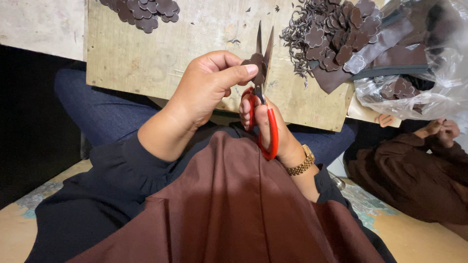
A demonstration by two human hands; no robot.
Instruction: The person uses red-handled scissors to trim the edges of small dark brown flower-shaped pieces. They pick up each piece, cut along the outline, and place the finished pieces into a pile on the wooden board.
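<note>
Brown cloth (229, 209) drapes my lap, smooth, folded. My right hand (273, 129) is closed through the red-handled steel scissors (261, 92), fingers partly hidden by the loops, blades parted and pointing away. My left hand (209, 85) pinches a small dark brown flower-shaped leather piece (254, 65) between thumb and forefinger, right at the blades; its outline is hard to read. Beyond: scuffed wooden board (161, 53), heap of matching cutouts (336, 34), crinkled clear plastic bag (419, 83), cut off at frame edge.

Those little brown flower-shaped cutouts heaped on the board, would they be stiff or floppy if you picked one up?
Probably bendy but not limp: the brown piece pinched in the left hand holds its shape. Likely very light, since the flower cutouts lie thin in a loose heap. A push would probably scatter them across the wooden board.
</note>
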